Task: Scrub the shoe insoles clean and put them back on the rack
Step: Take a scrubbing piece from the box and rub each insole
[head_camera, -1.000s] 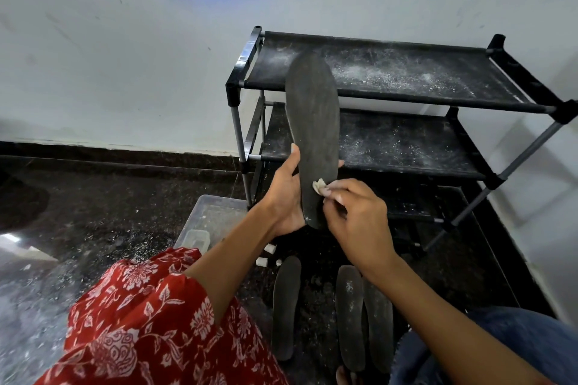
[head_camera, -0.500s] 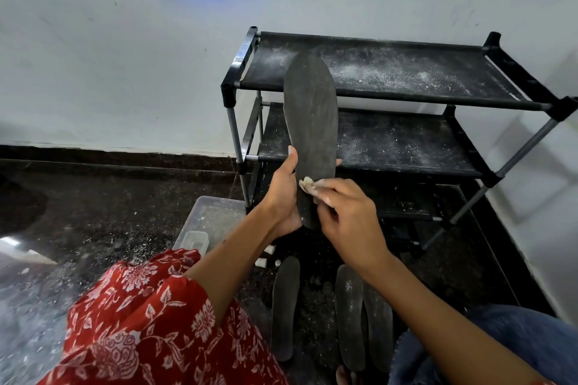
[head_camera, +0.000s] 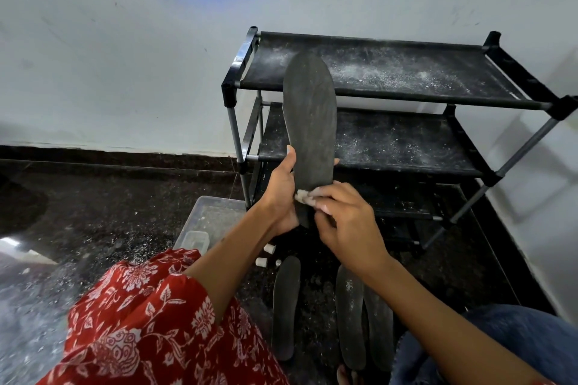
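My left hand (head_camera: 281,197) grips the lower part of a dark grey insole (head_camera: 309,122), held upright in front of the black shoe rack (head_camera: 406,72). My right hand (head_camera: 347,222) pinches a small whitish scrubbing piece (head_camera: 301,196) and presses it against the insole's lower left edge, right next to my left hand. Three more dark insoles lie on the floor below my arms: one (head_camera: 286,306) on the left and two (head_camera: 352,316) side by side at the right.
The rack's two upper shelves (head_camera: 406,147) are dusted with white powder. A clear plastic box (head_camera: 209,219) with a small container (head_camera: 195,239) stands on the dark floor left of the rack. Small white bits (head_camera: 269,248) lie nearby. A white wall runs behind and to the right.
My right hand has slid the whitish piece left and slightly down along the insole's lower part, toward its left edge. My left hand keeps its hold on the upright insole.
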